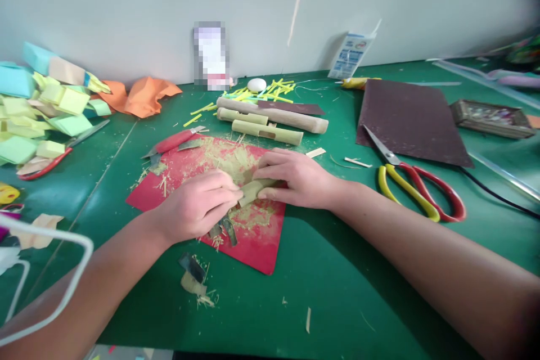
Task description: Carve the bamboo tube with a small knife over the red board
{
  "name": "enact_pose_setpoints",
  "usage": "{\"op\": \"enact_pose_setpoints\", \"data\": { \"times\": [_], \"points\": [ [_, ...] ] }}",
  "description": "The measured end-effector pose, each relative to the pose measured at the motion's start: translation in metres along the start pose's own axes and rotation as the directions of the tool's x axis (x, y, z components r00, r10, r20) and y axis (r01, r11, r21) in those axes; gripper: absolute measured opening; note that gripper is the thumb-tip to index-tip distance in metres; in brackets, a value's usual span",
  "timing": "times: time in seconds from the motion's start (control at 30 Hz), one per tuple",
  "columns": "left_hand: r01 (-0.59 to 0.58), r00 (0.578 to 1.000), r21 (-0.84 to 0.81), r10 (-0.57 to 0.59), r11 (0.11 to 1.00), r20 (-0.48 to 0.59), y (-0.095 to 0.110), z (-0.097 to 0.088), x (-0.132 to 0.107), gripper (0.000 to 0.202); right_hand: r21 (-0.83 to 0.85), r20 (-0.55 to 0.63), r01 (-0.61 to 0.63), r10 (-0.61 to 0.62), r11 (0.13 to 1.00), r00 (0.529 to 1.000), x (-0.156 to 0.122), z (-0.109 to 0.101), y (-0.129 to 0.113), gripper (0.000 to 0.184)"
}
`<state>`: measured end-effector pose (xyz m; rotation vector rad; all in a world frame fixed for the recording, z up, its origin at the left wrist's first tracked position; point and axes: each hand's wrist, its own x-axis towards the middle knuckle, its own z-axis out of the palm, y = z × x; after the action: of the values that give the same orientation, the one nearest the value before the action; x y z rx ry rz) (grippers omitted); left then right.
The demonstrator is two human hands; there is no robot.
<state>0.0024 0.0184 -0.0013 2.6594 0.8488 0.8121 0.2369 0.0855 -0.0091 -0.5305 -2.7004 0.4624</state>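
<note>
A short piece of pale bamboo (254, 190) lies across the red mat (264, 253), amid fine dust and shavings. My right hand (293, 175) is closed round its right part, the thumb along the near side and the fingers over the top. At the piece's left end, the fingertips of my left hand (206, 202) are pinched together; whether something small is also between them is hidden. Behind my hands rest cut bamboo tubes (268, 131), some with notches. A red-handled knife (175, 140) lies at the mat's upper left edge.
Red-and-yellow scissors (405, 171) lie at right, partly on a dark brown sheet (411, 118). Folded sticky notes (46, 107) and orange paper (143, 97) sit at left. A phone-like object (210, 56) leans against the wall. Scraps (193, 275) lie near the front.
</note>
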Motion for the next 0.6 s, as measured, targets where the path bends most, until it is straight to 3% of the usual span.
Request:
{"op": "enact_pose_setpoints", "data": {
  "times": [0.17,0.33,0.5,0.6],
  "points": [
    [-0.013,0.999,-0.002,0.013,1.000,-0.041,-0.0015,0.0028,0.0044,0.018,0.001,-0.025,-0.004,0.004,1.000,1.000,-0.0005,0.0003,0.0000,0.034],
    [0.028,1.000,-0.040,-0.028,0.999,0.004,-0.0006,-0.0009,0.0014,0.019,0.007,-0.017,0.018,-0.018,1.000,1.000,-0.0007,0.0003,0.0014,0.034],
    [0.009,0.999,-0.050,-0.011,0.999,-0.052,-0.0012,0.0031,0.0050,0.016,0.006,-0.037,0.015,-0.015,1.000,0.999,-0.0011,0.0007,0.0008,0.036],
    [0.026,0.999,-0.070,-0.027,0.997,-0.023,-0.0006,0.0018,0.0038,0.017,0.009,-0.042,0.010,-0.009,1.000,0.999,-0.0016,0.0008,0.0010,0.037]
  ]
}}
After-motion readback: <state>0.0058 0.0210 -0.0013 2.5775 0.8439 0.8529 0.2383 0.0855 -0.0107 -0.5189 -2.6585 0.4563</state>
